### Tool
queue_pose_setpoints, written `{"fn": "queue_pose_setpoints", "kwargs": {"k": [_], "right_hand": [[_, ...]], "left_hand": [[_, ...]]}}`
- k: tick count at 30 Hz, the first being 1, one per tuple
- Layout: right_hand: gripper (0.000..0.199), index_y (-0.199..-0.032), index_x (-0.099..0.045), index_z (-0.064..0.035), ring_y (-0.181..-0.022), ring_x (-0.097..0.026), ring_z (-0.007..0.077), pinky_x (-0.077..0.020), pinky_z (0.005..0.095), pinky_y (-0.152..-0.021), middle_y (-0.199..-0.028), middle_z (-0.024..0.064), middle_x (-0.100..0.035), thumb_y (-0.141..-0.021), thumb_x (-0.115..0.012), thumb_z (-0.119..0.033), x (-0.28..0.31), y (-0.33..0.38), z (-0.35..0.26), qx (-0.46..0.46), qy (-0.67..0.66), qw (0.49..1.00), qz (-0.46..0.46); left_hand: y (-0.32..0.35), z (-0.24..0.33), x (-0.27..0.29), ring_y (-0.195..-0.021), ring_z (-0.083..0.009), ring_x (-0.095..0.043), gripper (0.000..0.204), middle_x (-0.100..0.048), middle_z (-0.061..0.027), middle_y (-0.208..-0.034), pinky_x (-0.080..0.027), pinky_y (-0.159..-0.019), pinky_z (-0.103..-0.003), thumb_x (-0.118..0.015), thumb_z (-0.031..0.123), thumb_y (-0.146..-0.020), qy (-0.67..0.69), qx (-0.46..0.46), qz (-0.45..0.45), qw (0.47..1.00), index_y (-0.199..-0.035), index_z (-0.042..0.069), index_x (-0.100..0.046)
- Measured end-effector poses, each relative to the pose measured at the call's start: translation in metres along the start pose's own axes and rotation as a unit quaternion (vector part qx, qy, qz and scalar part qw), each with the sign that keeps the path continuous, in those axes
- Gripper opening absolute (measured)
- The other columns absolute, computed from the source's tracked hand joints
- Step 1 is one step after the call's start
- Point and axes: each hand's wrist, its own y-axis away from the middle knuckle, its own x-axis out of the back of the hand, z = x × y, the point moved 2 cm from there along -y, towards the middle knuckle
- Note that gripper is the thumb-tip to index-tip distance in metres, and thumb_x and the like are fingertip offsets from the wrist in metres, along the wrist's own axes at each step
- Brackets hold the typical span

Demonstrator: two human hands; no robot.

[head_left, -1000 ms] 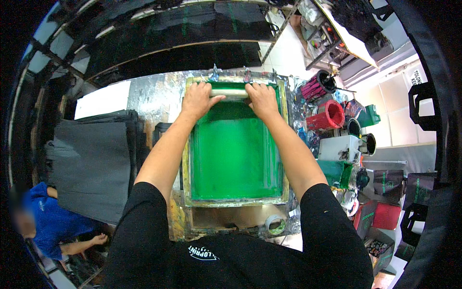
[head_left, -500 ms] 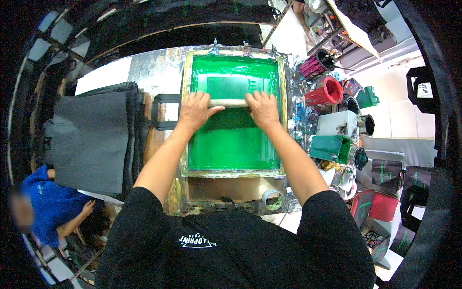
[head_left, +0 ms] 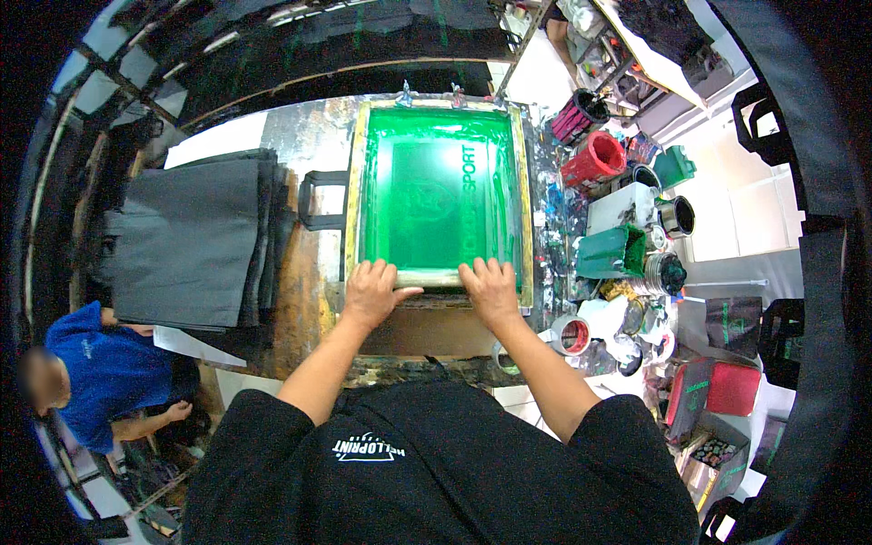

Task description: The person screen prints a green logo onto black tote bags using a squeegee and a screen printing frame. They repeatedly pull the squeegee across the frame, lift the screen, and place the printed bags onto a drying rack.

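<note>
Both hands grip a wooden-handled squeegee [head_left: 429, 279] laid across the near end of a printing screen [head_left: 352, 186]. My left hand [head_left: 371, 295] is closed round its left part, thumb pointing inward along the handle. Round the right part, my right hand [head_left: 490, 291] is closed as well. Green ink covers the screen's mesh [head_left: 422, 163], with darker lettering and a round emblem showing through. From under the screen's left side sticks out a black bag handle [head_left: 309, 200]; the rest of that bag is hidden.
A stack of dark fabric bags [head_left: 191, 236] lies left on the table. Clamps [head_left: 406, 94] stand at the screen's far edge. Along the right are a red ink container [head_left: 595, 159], a green container [head_left: 609, 252] and a tape roll [head_left: 572, 336]. A person in blue [head_left: 118, 372] is at lower left.
Both hands have drawn the squeegee toward me, from the screen's upper half to its near end. More of the lettering and the emblem now show through the mesh.
</note>
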Motion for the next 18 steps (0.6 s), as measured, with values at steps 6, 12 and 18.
{"fn": "queue_pose_setpoints", "kwargs": {"k": [6, 12, 18], "right_hand": [[0.027, -0.114, -0.066, -0.0201, -0.094, -0.061, 0.0235, -0.0439, 0.0450, -0.080, -0.098, 0.0036, -0.061, -0.088, -0.070, -0.021, 0.005, -0.004, 0.002, -0.002, -0.002, 0.999, -0.040], [0.053, -0.128, -0.063, -0.0172, -0.113, -0.057, 0.0291, -0.0388, 0.0511, -0.100, -0.115, 0.0108, -0.059, -0.080, -0.084, -0.025, 0.021, 0.021, -0.013, -0.039, -0.095, 0.991, -0.084], [0.058, -0.135, -0.062, -0.0238, -0.120, -0.056, 0.0288, -0.0348, 0.0566, -0.106, -0.122, 0.0095, -0.059, -0.081, -0.082, -0.021, 0.011, 0.043, -0.019, -0.034, -0.111, 0.993, -0.025]], "left_hand": [[-0.001, 0.000, 0.009, -0.097, -0.0341, -0.060, 0.060, -0.062, -0.0140, -0.101, -0.050, -0.086, -0.045, -0.085, 0.058, -0.079, 0.058, 0.050, -0.034, 0.997, -0.099, 0.005, -0.066], [0.073, -0.031, 0.013, -0.122, -0.0395, -0.053, 0.096, -0.057, -0.0175, -0.128, -0.041, -0.107, -0.055, -0.091, 0.060, -0.071, 0.074, 0.175, -0.011, 0.982, -0.141, 0.005, -0.056], [0.108, -0.072, -0.019, -0.116, -0.0372, -0.054, 0.095, -0.060, -0.0141, -0.123, -0.042, -0.101, -0.051, -0.098, 0.045, -0.059, 0.051, 0.220, -0.140, 0.964, -0.140, 0.008, -0.063]]}}
